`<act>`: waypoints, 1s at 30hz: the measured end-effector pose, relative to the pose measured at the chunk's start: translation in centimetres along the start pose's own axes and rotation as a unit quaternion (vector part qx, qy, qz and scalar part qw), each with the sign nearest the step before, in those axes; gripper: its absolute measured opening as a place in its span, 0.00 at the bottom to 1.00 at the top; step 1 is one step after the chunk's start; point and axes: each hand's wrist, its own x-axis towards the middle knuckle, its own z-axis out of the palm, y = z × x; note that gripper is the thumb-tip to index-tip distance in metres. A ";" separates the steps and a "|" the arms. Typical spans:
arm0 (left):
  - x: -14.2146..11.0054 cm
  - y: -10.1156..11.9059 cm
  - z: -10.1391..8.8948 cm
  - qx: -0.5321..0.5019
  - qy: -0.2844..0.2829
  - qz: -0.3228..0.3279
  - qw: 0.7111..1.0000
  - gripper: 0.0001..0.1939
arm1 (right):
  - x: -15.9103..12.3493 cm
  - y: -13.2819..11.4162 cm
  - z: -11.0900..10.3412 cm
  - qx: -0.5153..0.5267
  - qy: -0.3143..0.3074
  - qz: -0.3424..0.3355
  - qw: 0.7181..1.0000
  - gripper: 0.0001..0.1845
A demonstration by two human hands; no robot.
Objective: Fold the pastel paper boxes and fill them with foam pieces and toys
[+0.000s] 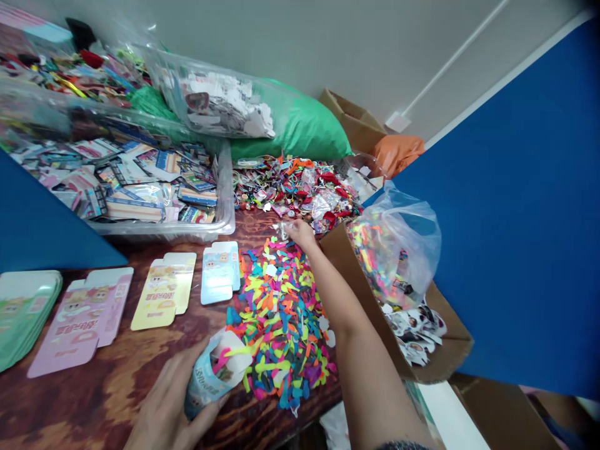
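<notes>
My left hand [164, 397] is wrapped round a small light-blue printed carton [206, 381], held upright with its top open. Inside it show a pink and a yellow strip and other small bits I cannot make out. Beyond it spreads a heap of bright pieces that look like deflated balloons [281, 312]. My right hand [302, 234] reaches to the far end of this heap. Its fingers are closed on a small clear plastic packet [282, 230]; what is in the packet is too small to tell.
Flat cartons in green [28, 312], pink [84, 319], yellow [164, 290] and blue [220, 272] lie on the wooden table [103, 400]. Behind stand a clear bin [227, 212] of printed packets and a mixed trinket pile [300, 184]. A cardboard box [365, 300] flanks my right arm.
</notes>
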 end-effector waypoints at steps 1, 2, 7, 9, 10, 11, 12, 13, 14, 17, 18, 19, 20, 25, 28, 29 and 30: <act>0.0 0.0 0.0 -0.003 -0.004 0.001 1.000 0.35 | -0.3 -0.2 0.2 -0.018 -0.009 0.010 1.000 0.22; 0.0 0.1 0.0 -0.004 -0.007 0.002 1.000 0.35 | -0.4 -0.5 0.3 -0.035 -0.018 0.019 0.999 0.23; -0.4 -0.1 0.1 0.000 -0.014 -0.002 1.000 0.35 | -0.2 -1.9 0.6 -0.082 -0.066 0.048 0.993 0.15; -0.5 -0.1 0.2 -0.002 -0.015 -0.002 1.000 0.36 | 0.1 -2.4 0.8 -0.087 -0.072 0.050 0.992 0.12; -0.5 -0.1 0.2 -0.002 -0.014 -0.001 1.000 0.36 | 0.1 -2.6 0.8 -0.088 -0.071 0.050 0.992 0.13; -0.4 0.0 0.1 -0.002 -0.011 -0.001 1.000 0.36 | 0.1 -2.8 1.0 -0.087 -0.068 0.047 0.993 0.14; -0.4 0.1 0.1 -0.001 -0.008 0.001 1.000 0.36 | 0.0 -3.0 1.1 -0.084 -0.064 0.043 0.993 0.14; -0.3 0.3 -0.1 0.001 -0.003 0.003 1.000 0.36 | -0.1 -3.1 1.2 -0.080 -0.059 0.037 0.994 0.15; -0.3 0.4 -0.2 0.002 0.002 0.004 1.000 0.36 | -0.2 -3.2 1.3 -0.074 -0.054 0.030 0.995 0.15; -0.1 1.0 -0.7 0.001 0.022 0.005 1.000 0.35 | -0.8 -3.3 1.4 -0.048 -0.033 0.005 0.998 0.13; -0.1 1.1 -0.9 -0.001 0.027 0.006 1.000 0.34 | -1.1 -3.4 1.3 -0.035 -0.025 -0.002 0.999 0.12; -0.1 1.2 -1.0 -0.002 0.029 0.005 1.000 0.34 | -1.3 -3.5 1.1 -0.020 -0.016 -0.009 1.000 0.11; -0.2 1.2 -1.2 -0.003 0.032 0.004 0.999 0.34 | -1.6 -3.7 0.8 -0.003 -0.009 -0.018 1.000 0.10; -0.1 1.1 -2.2 0.005 0.054 -0.027 0.998 0.34 | -4.6 -5.6 -2.3 0.098 0.001 -0.098 0.990 0.08; 0.3 1.0 -3.2 0.010 0.065 -0.057 0.996 0.34 | -8.7 -7.6 -4.8 0.185 -0.058 -0.182 0.964 0.10; 0.5 1.0 -3.5 0.014 0.064 -0.068 0.996 0.34 | -10.4 -8.4 -5.7 0.236 -0.099 -0.223 0.941 0.12; 0.6 0.9 -3.8 0.017 0.070 -0.078 0.994 0.33 | -12.2 -9.3 -6.5 0.282 -0.148 -0.261 0.911 0.14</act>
